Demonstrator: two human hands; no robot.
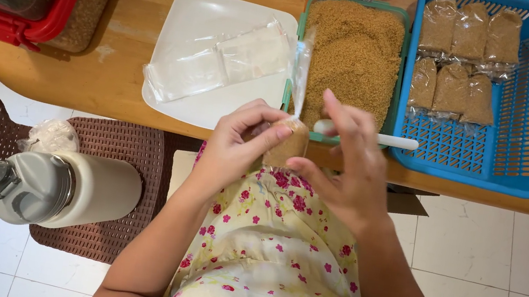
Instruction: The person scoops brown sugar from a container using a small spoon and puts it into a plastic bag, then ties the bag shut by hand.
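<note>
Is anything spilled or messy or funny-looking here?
Nothing looks spilled. The brown granules stay inside their green tub, and the filled bags lie in neat rows in the blue basket. Both hands, left and right, hold a small filled bag. One oddity: a white flask lies on its side on the floor mat.

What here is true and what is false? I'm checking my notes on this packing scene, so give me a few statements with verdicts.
1. Both hands, left hand and right hand, hold a small clear bag of brown grains. True.
2. The blue basket holds six filled bags. True.
3. The white tray holds filled bags. False: it holds empty clear bags.
4. The green-rimmed container is empty. False: it is full of brown grains.
5. The bottle stands upright on the table. False: it lies on a brown floor mat.
</note>
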